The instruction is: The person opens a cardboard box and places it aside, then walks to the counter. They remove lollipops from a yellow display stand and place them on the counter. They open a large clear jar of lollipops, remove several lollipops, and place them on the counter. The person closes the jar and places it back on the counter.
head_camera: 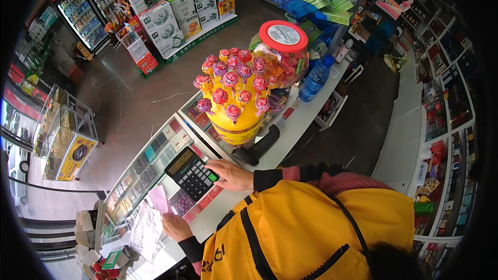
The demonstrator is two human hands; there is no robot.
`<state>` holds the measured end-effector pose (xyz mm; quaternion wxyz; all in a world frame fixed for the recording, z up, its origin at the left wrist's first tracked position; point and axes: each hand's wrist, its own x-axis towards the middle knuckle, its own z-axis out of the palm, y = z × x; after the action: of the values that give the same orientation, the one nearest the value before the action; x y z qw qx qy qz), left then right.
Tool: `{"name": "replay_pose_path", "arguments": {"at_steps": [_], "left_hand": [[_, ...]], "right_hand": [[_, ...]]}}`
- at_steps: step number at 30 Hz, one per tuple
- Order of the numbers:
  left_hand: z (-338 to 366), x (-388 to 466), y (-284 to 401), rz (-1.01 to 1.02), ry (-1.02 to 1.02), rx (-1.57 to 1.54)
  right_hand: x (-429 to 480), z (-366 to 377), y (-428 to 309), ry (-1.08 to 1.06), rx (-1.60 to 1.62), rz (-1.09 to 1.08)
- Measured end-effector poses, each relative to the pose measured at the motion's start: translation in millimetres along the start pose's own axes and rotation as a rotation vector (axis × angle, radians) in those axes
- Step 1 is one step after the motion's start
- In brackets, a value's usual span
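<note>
A black desktop calculator (191,174) lies on the glass-topped display counter (218,202). My right hand (229,174) rests over its right edge, fingers apart at the keys, holding nothing. To the lower left, my left hand (176,226) is at the lower end of a pink paper slip (158,199), fingers bent; whether it grips the slip cannot be made out. Crumpled white paper (146,230) lies just left of that hand. Behind my right hand, a black handheld barcode scanner (260,147) lies beside a yellow lollipop stand (236,124) full of wrapped lollipops.
A red-lidded candy jar (284,52) and a blue water bottle (317,78) stand farther along the counter. An open drawer (332,109) juts out on the right. Stacked drink cartons (161,23) stand across the floor. Small boxes (116,257) sit at the lower left.
</note>
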<state>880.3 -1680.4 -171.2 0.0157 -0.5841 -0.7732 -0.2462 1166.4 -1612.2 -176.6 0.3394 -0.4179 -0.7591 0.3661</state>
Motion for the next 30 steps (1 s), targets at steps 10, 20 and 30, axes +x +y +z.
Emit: {"name": "replay_pose_path", "arguments": {"at_steps": [10, 20, 30], "left_hand": [[-31.9, 9.7, -82.9, -0.520, -0.033, -0.904], [-17.9, 2.7, 1.4, -0.176, 0.140, -0.048], [57.1, 25.1, 59.3, -0.288, -0.372, -0.505]], "right_hand": [[-4.2, -6.4, -3.9, -0.003, -0.075, -0.044], [5.8, -2.6, -5.7, 0.012, 0.086, 0.092], [17.4, 2.5, -2.9, -0.014, 0.296, 0.265]]}}
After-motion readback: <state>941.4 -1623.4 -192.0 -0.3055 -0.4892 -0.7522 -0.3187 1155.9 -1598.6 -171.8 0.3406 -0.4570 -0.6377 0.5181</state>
